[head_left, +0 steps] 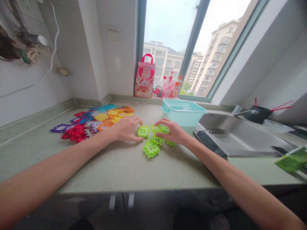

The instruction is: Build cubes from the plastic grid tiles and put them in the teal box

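Light-green interlocking plastic building pieces lie in a loose group near the middle of the counter. My left hand (128,129) has its thumb and fingers curved around the edges of one green piece (143,131) on the group's left side. From the other side my right hand (176,131) curls its thumb and fingers around another green piece (164,128), partly hidden by the hand. Between and in front of the hands lie more, including a nearer green piece (151,149). Behind my left forearm spreads a pile of red, purple, blue, yellow and orange pieces (96,123).
A turquoise plastic tub (184,110) stands behind my right hand, beside the steel sink (247,137). On the windowsill are a pink bag (145,78) and several bottles (169,86). A green packet (292,159) lies at the far right. The counter's front edge (134,191) is near me.
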The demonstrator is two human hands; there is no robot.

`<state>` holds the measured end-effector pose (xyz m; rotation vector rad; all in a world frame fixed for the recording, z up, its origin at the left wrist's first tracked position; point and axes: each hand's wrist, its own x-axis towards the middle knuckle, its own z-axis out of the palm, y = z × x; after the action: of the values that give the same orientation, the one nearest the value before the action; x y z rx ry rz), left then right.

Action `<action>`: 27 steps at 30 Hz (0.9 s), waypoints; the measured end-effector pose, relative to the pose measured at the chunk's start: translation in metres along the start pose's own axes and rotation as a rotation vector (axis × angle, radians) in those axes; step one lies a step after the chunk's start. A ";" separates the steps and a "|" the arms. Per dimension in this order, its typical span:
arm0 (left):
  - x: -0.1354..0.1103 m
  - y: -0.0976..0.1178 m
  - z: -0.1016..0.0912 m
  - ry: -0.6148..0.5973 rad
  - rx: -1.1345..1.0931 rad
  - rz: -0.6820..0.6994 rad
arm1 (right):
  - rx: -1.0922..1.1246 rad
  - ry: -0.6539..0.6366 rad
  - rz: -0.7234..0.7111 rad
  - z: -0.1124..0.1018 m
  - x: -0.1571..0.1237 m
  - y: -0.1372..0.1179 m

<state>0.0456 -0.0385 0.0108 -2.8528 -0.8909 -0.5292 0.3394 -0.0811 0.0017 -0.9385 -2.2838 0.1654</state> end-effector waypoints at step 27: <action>0.001 -0.001 0.011 -0.126 -0.021 -0.011 | -0.062 -0.131 -0.006 0.028 0.015 -0.020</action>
<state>0.0494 -0.0350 0.0009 -2.9299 -0.9266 -0.3649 0.3021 -0.0818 -0.0055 -0.9774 -2.4241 0.1584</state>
